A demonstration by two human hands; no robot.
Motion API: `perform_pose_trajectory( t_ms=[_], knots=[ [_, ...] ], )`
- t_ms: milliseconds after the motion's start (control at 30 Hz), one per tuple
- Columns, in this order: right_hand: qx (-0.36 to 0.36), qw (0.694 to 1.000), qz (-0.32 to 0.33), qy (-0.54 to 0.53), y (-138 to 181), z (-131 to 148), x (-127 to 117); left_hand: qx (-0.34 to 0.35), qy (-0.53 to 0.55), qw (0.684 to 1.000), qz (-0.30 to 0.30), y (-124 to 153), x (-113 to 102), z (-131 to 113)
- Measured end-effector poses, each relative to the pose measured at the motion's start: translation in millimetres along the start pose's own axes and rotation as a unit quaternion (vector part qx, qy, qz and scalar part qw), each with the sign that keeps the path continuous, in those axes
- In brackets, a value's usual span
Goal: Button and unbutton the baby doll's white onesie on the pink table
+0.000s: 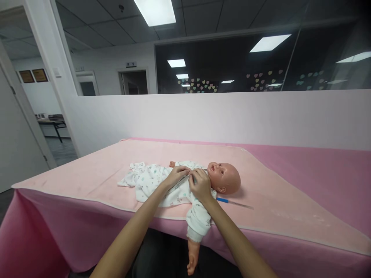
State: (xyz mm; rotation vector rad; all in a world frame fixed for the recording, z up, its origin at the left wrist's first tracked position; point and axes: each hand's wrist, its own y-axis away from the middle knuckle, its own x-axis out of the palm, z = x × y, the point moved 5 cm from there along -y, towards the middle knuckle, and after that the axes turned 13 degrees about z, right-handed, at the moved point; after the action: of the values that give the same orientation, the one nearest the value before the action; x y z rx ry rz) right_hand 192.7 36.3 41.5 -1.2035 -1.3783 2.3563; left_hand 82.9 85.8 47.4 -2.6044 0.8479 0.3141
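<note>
Pink soft blanket (116,162) covers the table (319,170). A plastic baby doll (224,177) lies on its back on it, close to the front edge, so one arm hangs over. The doll wears a white baby suit (150,181) with little prints. The left hand (175,175) and right hand (200,185) are both curled, pinching the suit's cloth at the chest, just under the chin. A thin clear stick with a blue end (234,202) lies beside the head.

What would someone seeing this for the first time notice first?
A baby doll in a white printed romper lies on the pink blanket, one arm hanging over the near edge. The left hand and right hand are on its chest; a blue-tipped thin stick lies beside its head.
</note>
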Motion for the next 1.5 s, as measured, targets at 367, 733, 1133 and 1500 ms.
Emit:
perform_pose_trajectory(
  t_ms=[367, 733, 1133, 1500],
  knots=[
    [0.004, 1.000, -0.009, -0.003, 1, -3, 2, -0.075, 0.097, 0.991, 0.055, -1, -4, 3],
    [-0.021, 0.999, -0.031, 0.007, 1, 2, -1, -0.039, 0.040, 0.995, 0.080, -5, -4, 9],
    [-0.024, 0.999, 0.017, 0.032, 2, 7, 0, 0.011, -0.084, 0.996, 0.002, -6, -4, 9],
    [-0.055, 0.996, 0.037, 0.057, 2, 10, 4, -0.019, 0.057, 0.997, -0.051, -6, -7, 16]
  ],
)
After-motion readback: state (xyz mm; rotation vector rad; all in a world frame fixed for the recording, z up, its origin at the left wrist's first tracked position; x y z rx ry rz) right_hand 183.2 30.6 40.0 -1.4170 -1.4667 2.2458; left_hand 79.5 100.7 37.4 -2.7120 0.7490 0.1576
